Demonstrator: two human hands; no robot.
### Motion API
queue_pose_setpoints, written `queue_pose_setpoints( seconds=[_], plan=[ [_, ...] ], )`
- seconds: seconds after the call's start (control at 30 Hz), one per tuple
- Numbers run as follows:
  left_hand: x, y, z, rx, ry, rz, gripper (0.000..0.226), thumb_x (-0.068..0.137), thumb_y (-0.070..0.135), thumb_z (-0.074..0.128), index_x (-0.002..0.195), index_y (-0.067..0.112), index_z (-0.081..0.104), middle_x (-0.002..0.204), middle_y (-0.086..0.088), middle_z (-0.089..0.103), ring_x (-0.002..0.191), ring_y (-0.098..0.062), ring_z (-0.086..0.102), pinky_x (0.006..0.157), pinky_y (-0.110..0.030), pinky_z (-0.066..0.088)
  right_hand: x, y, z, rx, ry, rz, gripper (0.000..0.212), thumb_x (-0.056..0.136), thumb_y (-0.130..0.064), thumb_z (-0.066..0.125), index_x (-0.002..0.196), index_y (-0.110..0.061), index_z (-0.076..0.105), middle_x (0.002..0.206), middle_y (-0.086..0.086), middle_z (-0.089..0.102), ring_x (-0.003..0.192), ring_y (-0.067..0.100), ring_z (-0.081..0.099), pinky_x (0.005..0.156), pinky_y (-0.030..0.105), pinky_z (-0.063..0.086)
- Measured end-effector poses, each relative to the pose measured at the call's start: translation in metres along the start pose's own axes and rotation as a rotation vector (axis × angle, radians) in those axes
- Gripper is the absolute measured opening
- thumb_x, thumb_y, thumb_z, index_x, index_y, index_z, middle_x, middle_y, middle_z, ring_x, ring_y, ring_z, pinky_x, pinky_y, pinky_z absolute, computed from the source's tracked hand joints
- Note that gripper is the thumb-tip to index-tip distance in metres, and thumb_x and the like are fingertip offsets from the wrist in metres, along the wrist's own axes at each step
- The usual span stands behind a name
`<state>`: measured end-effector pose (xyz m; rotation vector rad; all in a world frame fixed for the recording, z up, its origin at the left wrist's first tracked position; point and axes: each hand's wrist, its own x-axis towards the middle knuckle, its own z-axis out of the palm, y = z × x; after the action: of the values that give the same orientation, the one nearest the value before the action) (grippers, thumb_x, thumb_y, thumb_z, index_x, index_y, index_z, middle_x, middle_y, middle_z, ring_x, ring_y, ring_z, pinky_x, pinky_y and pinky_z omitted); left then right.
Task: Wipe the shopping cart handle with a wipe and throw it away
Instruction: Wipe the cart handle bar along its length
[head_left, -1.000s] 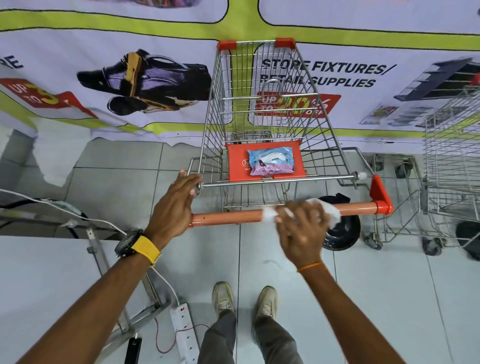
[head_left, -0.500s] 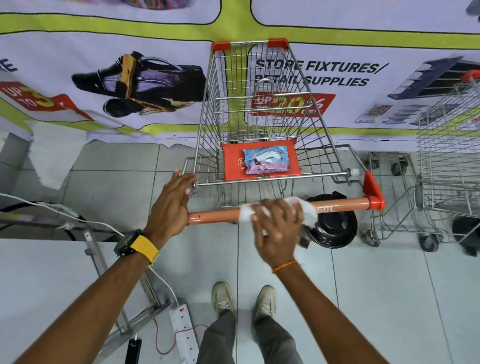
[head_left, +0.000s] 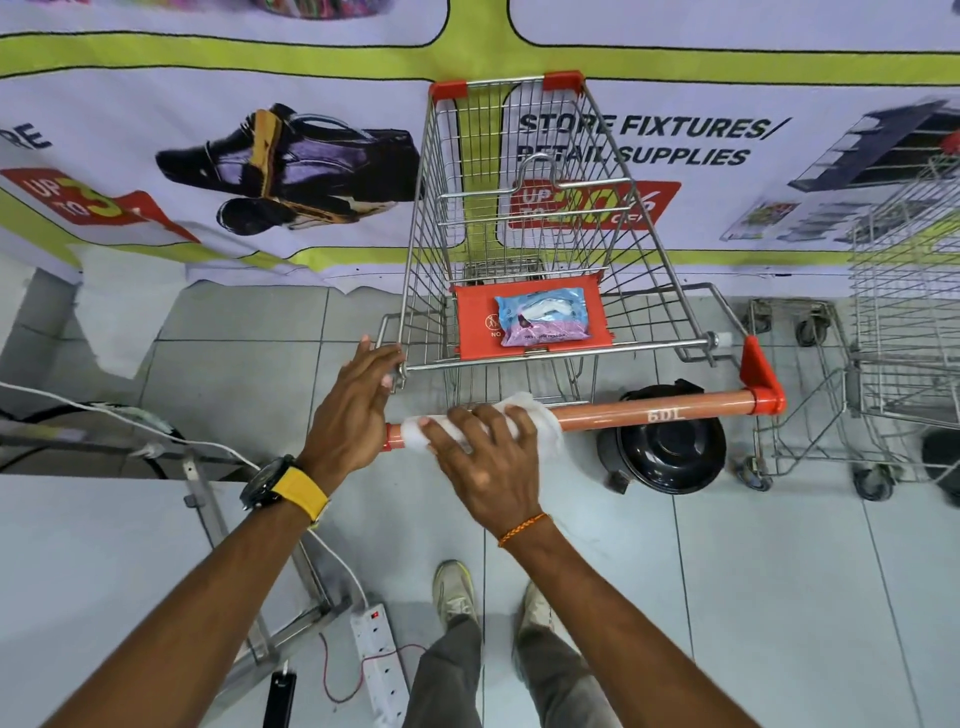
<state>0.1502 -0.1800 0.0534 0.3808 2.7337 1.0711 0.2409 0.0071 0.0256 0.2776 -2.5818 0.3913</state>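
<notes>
The right hand presses the wipe around the handle beside the spread left hand; wiping seems underway, the throwing away is left.

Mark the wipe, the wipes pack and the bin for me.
Wipe (head_left: 540, 415): head view, on the free white fold right of the fingers.
Wipes pack (head_left: 543, 314): head view, on the middle of its wrapper.
Bin (head_left: 667, 452): head view, on its black lid, below the handle.
</notes>
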Motion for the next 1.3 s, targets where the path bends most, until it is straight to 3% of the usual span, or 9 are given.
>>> queue_pose_setpoints(
  seconds=[0.17, 0.33, 0.43, 0.57, 0.8, 0.97, 1.1, 1.3],
  plan=[
    [0.001, -0.002, -0.001, 0.029, -0.010, -0.001, 0.043, 0.102, 0.028, 0.026, 0.138, 0.022, 0.050, 0.151, 0.001, 0.046, 0.150, -0.015, 0.017, 0.118, -0.054, 0.022, -0.018, 0.083, -0.033, -0.063, 0.024, 0.020, 0.023, 0.093, -0.031, 0.071, 0.116, -0.030, 0.074, 0.114, 0.002, 0.075, 0.107, 0.028, 0.065, 0.101, 0.048, 0.038],
    [0.002, -0.002, -0.001, 0.034, -0.003, 0.012, 0.044, 0.103, 0.032, 0.025, 0.137, 0.021, 0.050, 0.150, 0.000, 0.047, 0.150, -0.015, 0.017, 0.116, -0.056, 0.026, -0.041, 0.173, -0.075, -0.109, 0.072, 0.133, 0.023, 0.099, -0.030, 0.058, 0.114, -0.024, 0.075, 0.116, 0.010, 0.074, 0.113, 0.035, 0.061, 0.108, 0.054, 0.035],
    [0.003, -0.001, 0.002, 0.023, 0.004, 0.017, 0.046, 0.103, 0.034, 0.024, 0.137, 0.020, 0.051, 0.148, -0.002, 0.048, 0.149, -0.016, 0.019, 0.116, -0.056, 0.027, -0.042, 0.191, -0.087, -0.078, 0.131, 0.217, 0.024, 0.099, -0.024, 0.058, 0.109, -0.016, 0.077, 0.113, 0.015, 0.073, 0.113, 0.041, 0.058, 0.107, 0.053, 0.038],
    [0.002, 0.002, 0.007, 0.000, 0.025, 0.005, 0.044, 0.103, 0.030, 0.025, 0.136, 0.019, 0.051, 0.148, -0.001, 0.048, 0.148, -0.015, 0.019, 0.116, -0.055, 0.026, -0.038, 0.159, -0.073, -0.047, 0.173, 0.269, 0.023, 0.096, -0.023, 0.059, 0.106, -0.015, 0.079, 0.114, 0.013, 0.074, 0.112, 0.043, 0.060, 0.107, 0.063, 0.037],
    [0.001, 0.001, 0.005, -0.001, 0.033, -0.008, 0.042, 0.102, 0.020, 0.029, 0.137, 0.017, 0.052, 0.149, -0.004, 0.047, 0.148, -0.021, 0.021, 0.116, -0.054, 0.027, -0.014, 0.038, -0.015, 0.070, 0.044, 0.132, 0.024, 0.098, -0.037, 0.058, 0.117, -0.032, 0.073, 0.120, 0.000, 0.072, 0.115, 0.031, 0.061, 0.114, 0.056, 0.026],
    [0.000, 0.000, 0.006, -0.016, 0.029, -0.017, 0.043, 0.103, 0.028, 0.026, 0.136, 0.018, 0.052, 0.148, -0.002, 0.048, 0.148, -0.020, 0.022, 0.116, -0.052, 0.028, -0.002, -0.021, 0.010, 0.074, -0.027, 0.076, 0.027, 0.099, -0.037, 0.059, 0.124, -0.036, 0.068, 0.123, -0.004, 0.071, 0.115, 0.027, 0.064, 0.114, 0.055, 0.025],
    [0.000, -0.004, 0.002, -0.018, 0.027, -0.009, 0.065, 0.098, 0.057, 0.013, 0.137, 0.022, 0.051, 0.145, 0.010, 0.045, 0.148, -0.015, 0.020, 0.116, -0.046, 0.029, 0.000, -0.026, 0.014, 0.067, -0.044, 0.062, 0.028, 0.099, -0.033, 0.058, 0.125, -0.038, 0.067, 0.123, -0.005, 0.071, 0.114, 0.025, 0.065, 0.112, 0.053, 0.027],
    [0.000, 0.001, 0.003, 0.005, 0.030, -0.012, 0.063, 0.099, 0.054, 0.013, 0.137, 0.023, 0.051, 0.143, 0.017, 0.041, 0.147, -0.008, 0.017, 0.117, -0.050, 0.027, 0.001, 0.014, -0.006, 0.042, -0.019, -0.099, 0.027, 0.097, -0.028, 0.065, 0.122, -0.036, 0.070, 0.125, -0.004, 0.073, 0.109, 0.026, 0.068, 0.098, 0.047, 0.033]
  ],
)
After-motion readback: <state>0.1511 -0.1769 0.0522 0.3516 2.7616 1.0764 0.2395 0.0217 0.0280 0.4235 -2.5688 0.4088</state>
